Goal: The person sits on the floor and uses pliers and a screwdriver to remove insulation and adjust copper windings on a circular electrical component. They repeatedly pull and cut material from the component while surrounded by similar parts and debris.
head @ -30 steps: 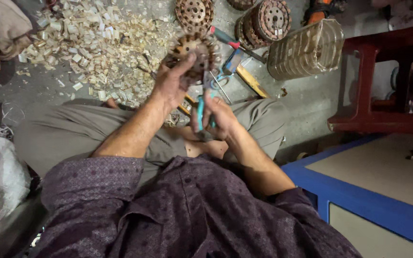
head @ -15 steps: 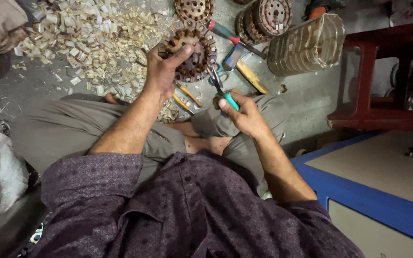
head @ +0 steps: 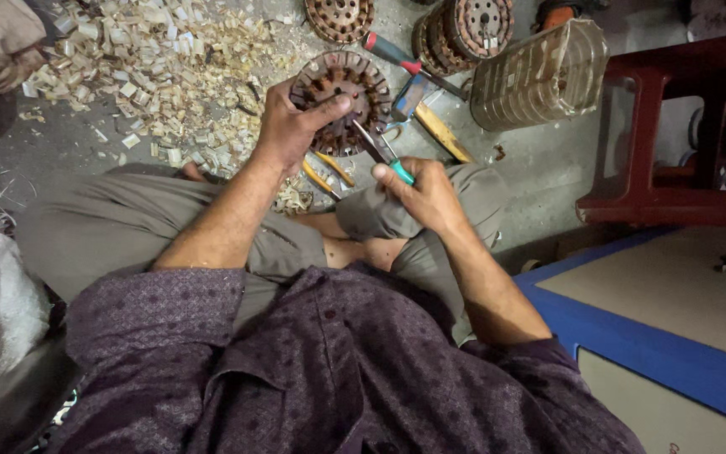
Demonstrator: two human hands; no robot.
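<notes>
Stator (head: 342,101) on the floor, flat side up, ahead of the crossed legs. It is a rusty ring with slots around its bore, axis roughly vertical and tipped a little toward the person.

Left hand (head: 289,130) grips the near-left rim: fingers curled over the outer edge, thumb laid across the top face toward the bore. Clamped on the ring, holding it steady.

Right hand (head: 426,192) sits lower and to the right, near the knee, fingers closed round the green handles of the pliers (head: 380,151).

Key relation: pliers' long axis runs from the right hand up and left, nose ending at the near-right edge of the stator, at or just inside a slot. Whether the nose bites on anything cannot be told; tips too small and dark. The stator lies forward and left of the right-hand fingers, along that same axis. The left hand is the nearer one, in contact; the right reaches it only through the tool.

Around:
- heap of pale wedge scraps (head: 140,67) on the floor, left of the stator
- second pliers, yellow handles (head: 329,172), just beneath the left wrist
- screwdriver (head: 397,55) beyond the stator
- more stators (head: 464,25) stacked further out
- clear ribbed container (head: 539,76) on its side, right
- red stool (head: 674,134) far right.
</notes>
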